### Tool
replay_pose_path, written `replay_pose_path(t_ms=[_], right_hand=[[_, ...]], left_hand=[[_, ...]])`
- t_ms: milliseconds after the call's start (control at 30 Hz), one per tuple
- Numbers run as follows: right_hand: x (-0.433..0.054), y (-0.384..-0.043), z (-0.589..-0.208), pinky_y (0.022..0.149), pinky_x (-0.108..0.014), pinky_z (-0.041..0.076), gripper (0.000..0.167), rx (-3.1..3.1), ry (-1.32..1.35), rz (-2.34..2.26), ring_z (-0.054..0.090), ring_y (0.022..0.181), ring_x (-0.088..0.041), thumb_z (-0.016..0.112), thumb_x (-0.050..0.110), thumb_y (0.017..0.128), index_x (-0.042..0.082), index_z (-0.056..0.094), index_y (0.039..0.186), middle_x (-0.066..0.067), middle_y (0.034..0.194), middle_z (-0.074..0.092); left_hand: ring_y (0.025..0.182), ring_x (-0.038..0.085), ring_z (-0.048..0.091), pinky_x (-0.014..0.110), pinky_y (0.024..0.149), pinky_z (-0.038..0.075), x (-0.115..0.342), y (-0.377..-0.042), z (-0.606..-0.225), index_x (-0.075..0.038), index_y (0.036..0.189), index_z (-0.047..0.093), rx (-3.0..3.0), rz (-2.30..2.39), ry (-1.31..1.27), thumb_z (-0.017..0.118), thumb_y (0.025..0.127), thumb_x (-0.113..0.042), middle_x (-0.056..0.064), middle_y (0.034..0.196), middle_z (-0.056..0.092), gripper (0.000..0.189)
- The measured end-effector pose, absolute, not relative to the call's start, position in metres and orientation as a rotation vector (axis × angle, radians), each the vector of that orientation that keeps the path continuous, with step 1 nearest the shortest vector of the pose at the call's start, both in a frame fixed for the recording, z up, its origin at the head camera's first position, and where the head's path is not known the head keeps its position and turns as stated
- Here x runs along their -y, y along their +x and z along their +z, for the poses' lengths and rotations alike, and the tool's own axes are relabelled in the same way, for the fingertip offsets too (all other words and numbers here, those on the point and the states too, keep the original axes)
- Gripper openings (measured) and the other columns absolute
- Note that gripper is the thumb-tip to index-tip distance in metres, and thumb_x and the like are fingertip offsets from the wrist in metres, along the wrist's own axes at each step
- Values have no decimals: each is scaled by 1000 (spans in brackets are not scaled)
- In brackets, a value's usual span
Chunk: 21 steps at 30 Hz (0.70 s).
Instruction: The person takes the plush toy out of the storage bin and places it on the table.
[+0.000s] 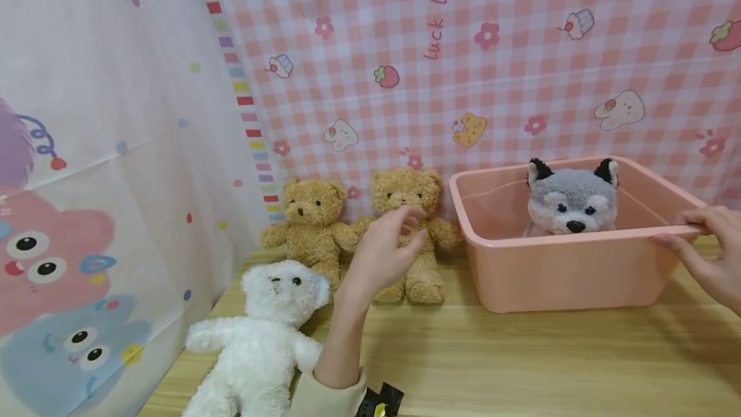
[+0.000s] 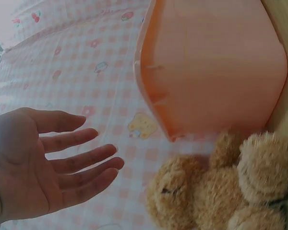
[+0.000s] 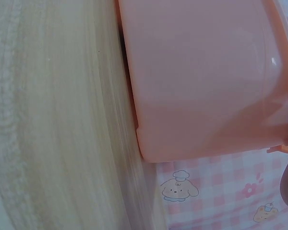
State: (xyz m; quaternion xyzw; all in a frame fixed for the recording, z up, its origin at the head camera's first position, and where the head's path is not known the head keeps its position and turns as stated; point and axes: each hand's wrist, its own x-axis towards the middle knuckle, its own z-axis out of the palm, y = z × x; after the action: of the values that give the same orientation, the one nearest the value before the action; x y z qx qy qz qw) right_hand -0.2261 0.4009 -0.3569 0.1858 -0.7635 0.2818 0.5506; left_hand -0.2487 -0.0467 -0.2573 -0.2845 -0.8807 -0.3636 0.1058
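Observation:
My left hand (image 1: 382, 253) is raised in front of a brown teddy bear (image 1: 427, 269), holding nothing. In the left wrist view its fingers (image 2: 84, 163) are spread and slightly bent, apart from the bear and the bin. At the right, a pink plastic bin (image 1: 567, 275) stands on the table. My right hand (image 1: 712, 250) grips its rim near the front right corner, thumb on the outside and fingers over the top. Inside the bin a grey husky plush (image 1: 573, 201) sits upright; the front wall hides its lower body.
A second brown teddy bear (image 1: 312, 243) sits left of the first, against the checked cloth (image 1: 359, 101). Nearer, a white teddy bear (image 1: 255, 352) lies face up on the wooden table (image 1: 521, 365), beside my left forearm. A white printed curtain (image 1: 116, 147) hangs at the left.

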Motion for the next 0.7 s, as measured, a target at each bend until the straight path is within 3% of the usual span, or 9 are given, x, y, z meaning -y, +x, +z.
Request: replay_pose_path(t_ms=[300,700], right_hand=[[-401,-223,-358,88,-10,25,87,1845,384,623,38,101,19,57,72,85,-14,62,91,38,104,46],[-402,-224,-359,94,-9,23,91,1852,365,626,37,105,18,56,76,82,-14,62,92,41,105,46]], left_hand=[[102,18,63,29,88,54,6,-259,-268,-6,126,64,2524,-1166,-1044,61,99,-11,9,115,67,27],[100,8,60,13,87,49,-32,-262,-277,-2,124,63,2420,-1194,-1198,62,96,-4,6,114,66,28]])
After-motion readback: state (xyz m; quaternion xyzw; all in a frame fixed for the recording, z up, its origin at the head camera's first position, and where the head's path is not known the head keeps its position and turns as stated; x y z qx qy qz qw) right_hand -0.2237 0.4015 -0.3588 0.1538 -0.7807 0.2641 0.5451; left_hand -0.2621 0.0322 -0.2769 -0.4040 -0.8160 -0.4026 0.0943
